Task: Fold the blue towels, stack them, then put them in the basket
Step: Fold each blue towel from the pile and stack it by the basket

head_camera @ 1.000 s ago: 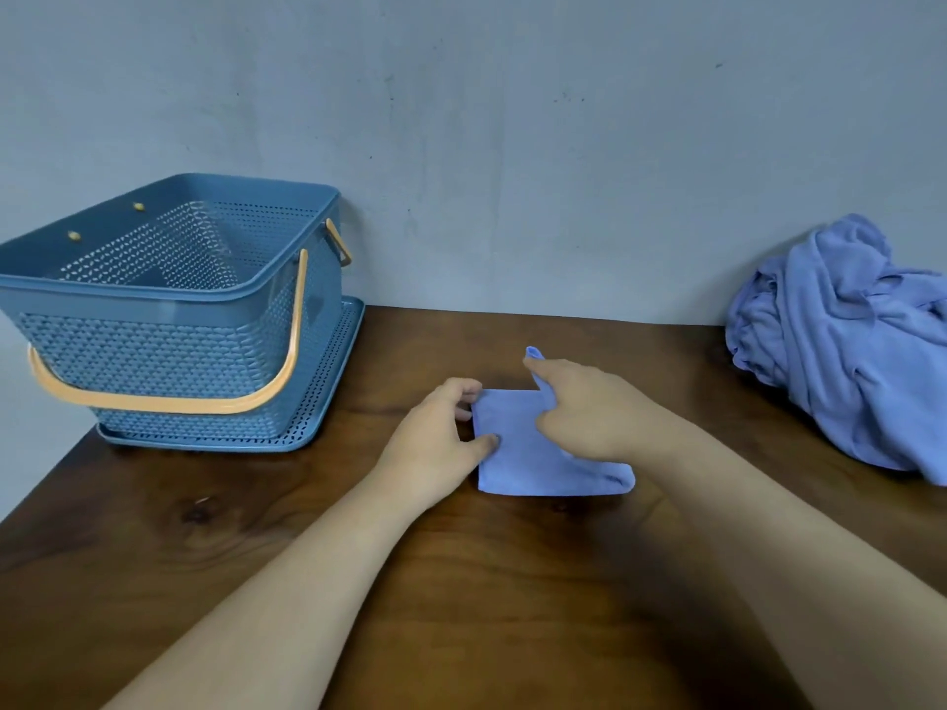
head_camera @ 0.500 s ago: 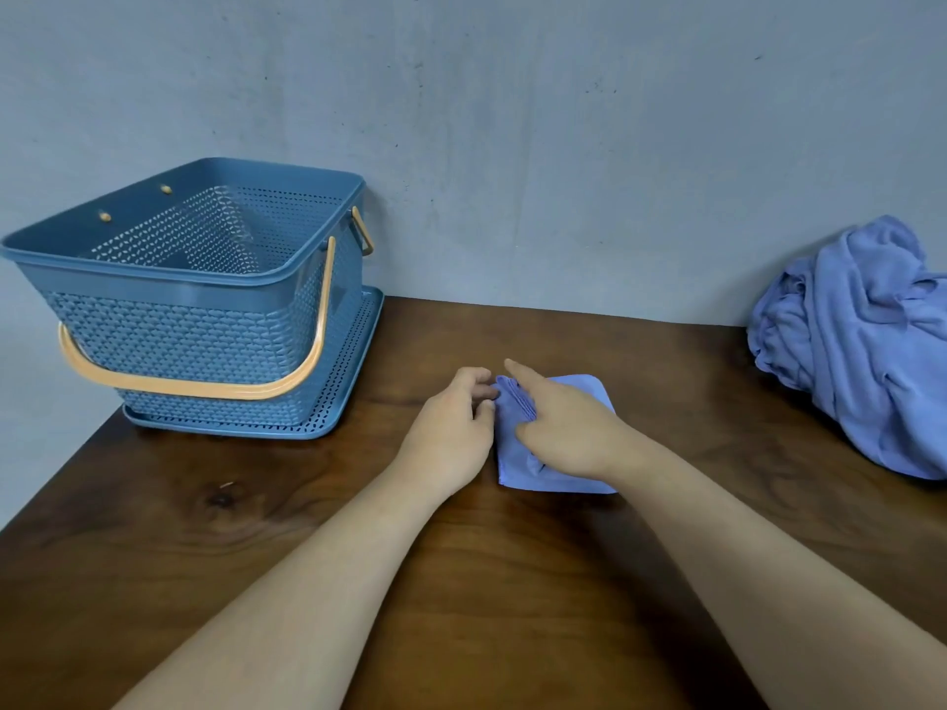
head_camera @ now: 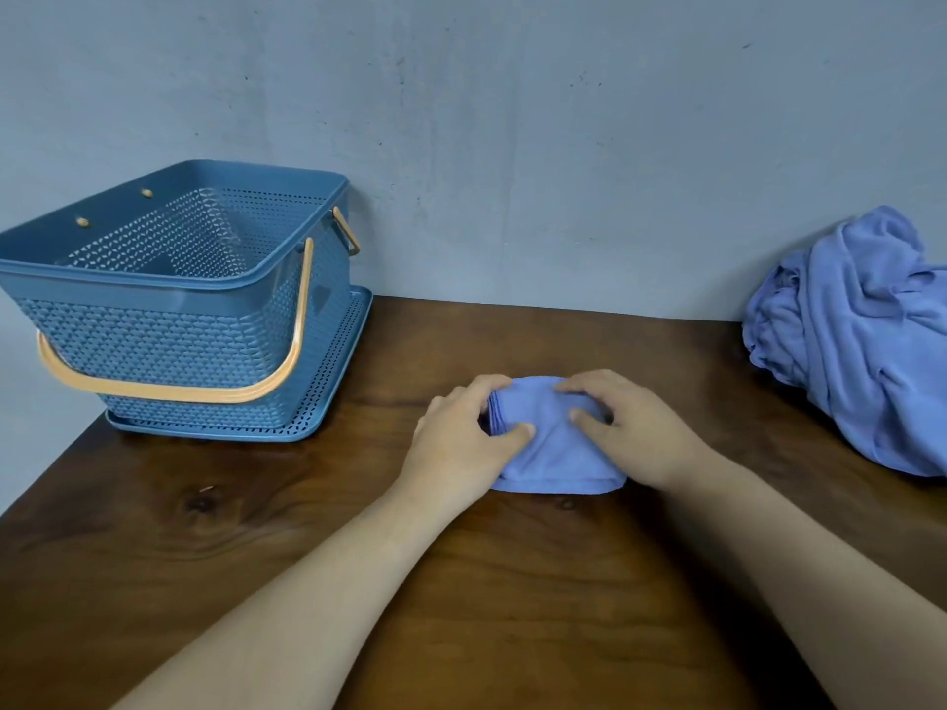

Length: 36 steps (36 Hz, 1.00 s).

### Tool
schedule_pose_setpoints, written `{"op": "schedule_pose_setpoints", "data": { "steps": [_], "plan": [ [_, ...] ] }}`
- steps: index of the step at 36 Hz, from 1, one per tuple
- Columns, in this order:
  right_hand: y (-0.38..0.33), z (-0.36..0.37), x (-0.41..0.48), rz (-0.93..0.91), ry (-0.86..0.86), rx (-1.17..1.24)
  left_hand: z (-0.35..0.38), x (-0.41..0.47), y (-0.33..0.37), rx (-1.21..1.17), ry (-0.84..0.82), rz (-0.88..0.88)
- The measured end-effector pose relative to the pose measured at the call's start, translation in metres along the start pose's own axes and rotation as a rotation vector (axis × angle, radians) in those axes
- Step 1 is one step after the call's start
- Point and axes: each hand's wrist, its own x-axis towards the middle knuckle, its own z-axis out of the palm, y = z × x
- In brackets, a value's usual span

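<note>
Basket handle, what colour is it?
Pale orange handle against the blue basket, clearest in the head view.

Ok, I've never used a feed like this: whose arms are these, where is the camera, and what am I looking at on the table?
There is no machine here. These are a person's two bare arms, seen from one wide-angle camera worn on their head, looking forward and down. The left hand and the right hand both grip a small folded towel lying on the wooden table, one hand at each side of it. At the far left stands a blue basket with an orange handle, resting on a perforated blue tray; no towel shows inside the basket. At the far right lies a crumpled pile of blue towels, not yet folded.
</note>
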Motion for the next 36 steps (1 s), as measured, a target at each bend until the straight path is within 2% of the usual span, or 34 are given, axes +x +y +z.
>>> {"op": "schedule_pose_setpoints", "data": {
  "steps": [4,9,14,16,18,21,24,29,36],
  "plan": [
    [0.005,0.01,-0.013,0.02,-0.088,0.043,-0.001,0.002,-0.004,-0.014,0.006,0.019],
    [-0.002,0.012,-0.016,0.0,-0.269,-0.143,-0.008,0.005,-0.009,-0.05,0.021,-0.043],
    [-0.004,0.014,-0.014,0.015,-0.317,-0.204,-0.007,0.002,0.002,0.211,0.065,-0.033],
    [-0.003,0.013,-0.013,0.024,-0.342,-0.212,-0.006,0.003,0.005,0.305,0.162,0.025],
    [-0.003,0.012,-0.012,0.023,-0.365,-0.217,-0.004,0.005,0.011,0.32,0.191,0.184],
    [-0.002,0.01,-0.009,0.004,-0.391,-0.232,0.008,0.006,0.018,0.381,-0.081,0.303],
    [-0.001,0.01,-0.01,-0.009,-0.387,-0.246,0.017,0.005,0.013,0.553,-0.275,0.185],
    [0.001,0.016,-0.019,0.019,-0.276,-0.224,0.014,0.001,0.009,0.67,-0.244,0.108],
    [0.005,0.009,-0.03,-0.001,-0.278,-0.267,0.011,0.0,0.008,0.666,-0.261,0.099]
  ]
}}
